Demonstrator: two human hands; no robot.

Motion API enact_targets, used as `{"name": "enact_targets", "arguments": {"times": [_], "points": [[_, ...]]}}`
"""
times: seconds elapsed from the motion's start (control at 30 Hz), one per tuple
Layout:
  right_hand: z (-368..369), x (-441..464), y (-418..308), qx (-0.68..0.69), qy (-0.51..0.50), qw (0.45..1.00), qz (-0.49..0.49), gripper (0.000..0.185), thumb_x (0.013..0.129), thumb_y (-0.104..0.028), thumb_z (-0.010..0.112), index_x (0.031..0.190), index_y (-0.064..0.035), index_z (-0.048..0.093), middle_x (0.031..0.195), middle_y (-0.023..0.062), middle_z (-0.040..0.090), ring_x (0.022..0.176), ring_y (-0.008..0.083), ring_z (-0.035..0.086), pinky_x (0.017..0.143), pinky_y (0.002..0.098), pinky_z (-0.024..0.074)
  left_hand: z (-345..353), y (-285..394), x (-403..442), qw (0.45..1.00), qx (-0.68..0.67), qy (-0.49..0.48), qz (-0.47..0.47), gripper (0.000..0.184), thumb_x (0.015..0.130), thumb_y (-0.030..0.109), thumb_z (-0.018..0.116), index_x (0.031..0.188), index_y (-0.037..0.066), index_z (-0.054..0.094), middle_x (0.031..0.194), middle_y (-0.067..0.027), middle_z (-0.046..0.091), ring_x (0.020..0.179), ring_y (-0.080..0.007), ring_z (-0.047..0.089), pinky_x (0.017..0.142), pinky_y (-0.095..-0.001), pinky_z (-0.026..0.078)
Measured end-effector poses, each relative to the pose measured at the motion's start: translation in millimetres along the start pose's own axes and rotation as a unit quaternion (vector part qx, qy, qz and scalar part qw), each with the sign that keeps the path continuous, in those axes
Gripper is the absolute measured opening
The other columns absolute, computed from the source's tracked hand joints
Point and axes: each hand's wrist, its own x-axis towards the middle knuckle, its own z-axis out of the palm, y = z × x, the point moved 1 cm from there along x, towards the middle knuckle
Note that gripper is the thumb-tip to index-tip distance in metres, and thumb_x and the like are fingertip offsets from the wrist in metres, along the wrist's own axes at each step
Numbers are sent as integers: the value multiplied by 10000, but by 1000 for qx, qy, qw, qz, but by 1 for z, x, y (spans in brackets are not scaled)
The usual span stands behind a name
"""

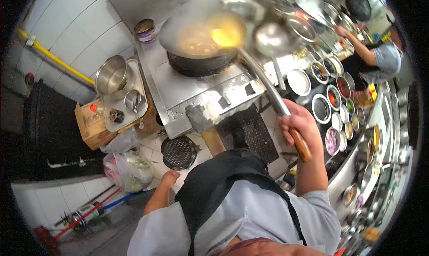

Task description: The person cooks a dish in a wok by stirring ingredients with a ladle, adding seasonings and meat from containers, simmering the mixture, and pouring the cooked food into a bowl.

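Observation:
My right hand (300, 122) is wrapped round the handle of a long metal ladle (268, 84), near its wooden end. The ladle's bowl holds yellow liquid (225, 34) and is over a steaming wok (174, 32). Brownish food or liquid lies in the wok, blurred by steam. The wok sits on a blackened burner ring (196, 66) on the steel stove (178, 93). My left hand (170, 177) hangs low beside my black apron (228, 171), away from the stove; its fingers are too small and curled from view to read.
On the left, a tray (142, 106) bears a steel pot (111, 77) and a bottle (107, 113). Plastic bags (129, 171) stand below. Several ingredient bowls (321, 108) line the right, where another person (380, 59) works. A black perforated stool (178, 152) stands on the floor.

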Motion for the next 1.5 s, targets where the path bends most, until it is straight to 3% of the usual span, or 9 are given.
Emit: {"name": "enact_targets", "arguments": {"times": [0.13,0.37,0.43,0.5,0.63,0.7,1.27,1.33,1.5], "points": [[6,117,-14,-63,-83,995,-5,468,805,-92,571,1242,63,510,643,45,516,402,130,491,384,263,430,25,-33,3,980,31,116,161,355,841,335,680,962,3,649,790,-140,667,708,-266,637,690,-390,507],[-4,288,-36,-117,-170,978,-37,254,846,-86,542,1068,38,549,683,43,538,450,134,508,431,269,442,121,14,-37,978,-123,157,57,370,843,339,655,958,-13,648,795,-131,687,684,-251,661,635,-379,512],[-12,317,-42,-139,-170,975,-44,271,848,-79,540,1093,36,554,686,46,545,451,135,508,434,275,441,152,44,-45,932,-283,188,-129,389,836,354,668,957,-15,653,808,-124,694,694,-237,667,640,-370,519],[-22,331,-53,-174,-133,974,-51,302,844,-66,537,1129,33,556,673,45,542,451,137,510,437,276,441,154,65,-57,976,-131,169,34,400,851,363,660,1000,-8,662,848,-141,707,753,-258,686,692,-377,534],[-65,343,-63,-289,-95,952,-43,306,853,-93,573,1142,7,576,727,59,593,540,134,558,488,287,467,179,91,-48,969,-156,104,-158,347,898,351,612,1044,46,688,945,-158,709,902,-298,687,793,-386,536],[-89,333,-66,-293,-87,951,-44,363,840,-98,584,1189,2,576,735,57,598,547,130,562,492,280,466,168,117,-55,980,-27,196,10,320,912,328,604,1035,44,686,983,-156,699,895,-307,686,792,-399,540],[-50,317,-68,-66,-200,976,54,416,818,-80,556,1196,91,516,642,35,525,425,120,489,411,247,419,113,128,8,975,-92,201,31,455,847,392,648,1052,-14,637,810,-135,697,726,-234,673,707,-358,521],[-40,339,-64,-60,-209,975,52,357,834,-77,550,1157,72,531,660,41,537,451,121,497,439,260,425,126,111,16,936,-286,185,-87,452,838,390,652,1050,-9,637,790,-128,688,694,-211,660,679,-348,515],[-65,367,-46,-278,-150,948,-45,434,820,-129,581,1218,42,546,780,111,605,600,187,582,581,321,476,126,123,-8,979,-64,192,31,406,861,353,638,1033,-14,634,766,-127,679,663,-214,659,632,-356,515]]}}
